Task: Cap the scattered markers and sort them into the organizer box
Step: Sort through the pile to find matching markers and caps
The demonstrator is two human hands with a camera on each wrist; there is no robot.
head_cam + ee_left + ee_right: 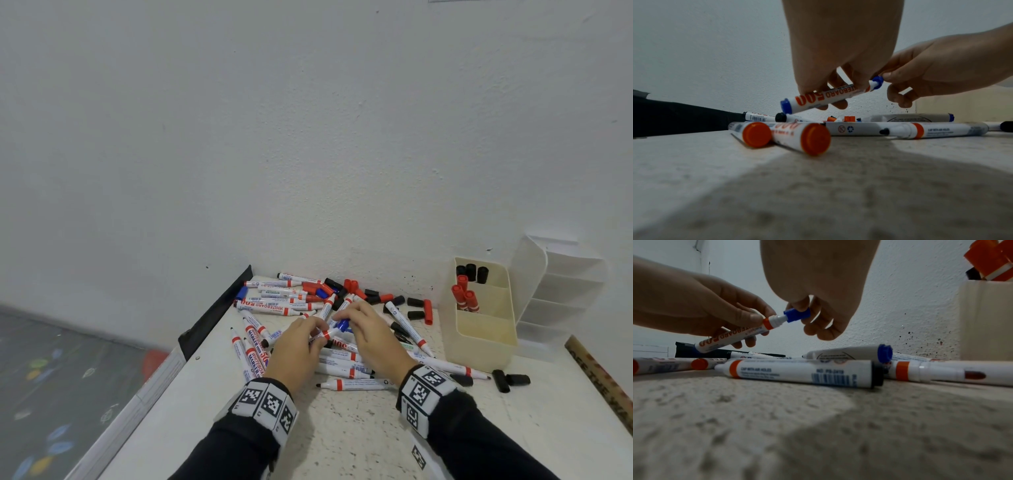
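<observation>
My left hand [301, 339] grips a white marker [818, 99] with a blue end plug, held tilted a little above the pile. My right hand [366, 329] pinches a blue cap [796, 315] whose mouth sits over the marker's nib; the white neck still shows between cap and orange collar. Many white markers [274, 306] and loose red, black and blue caps [419, 308] lie scattered on the table. The cream organizer box [486, 339] stands at the right with black-capped markers [474, 272] in its far compartment and red-capped markers [464, 296] in the middle one.
A white tiered holder [561, 291] stands behind the organizer box against the wall. Two black caps [510, 380] lie in front of the box. A wooden ruler [603, 383] lies at the table's right edge. The table's left edge [191, 356] drops to the floor.
</observation>
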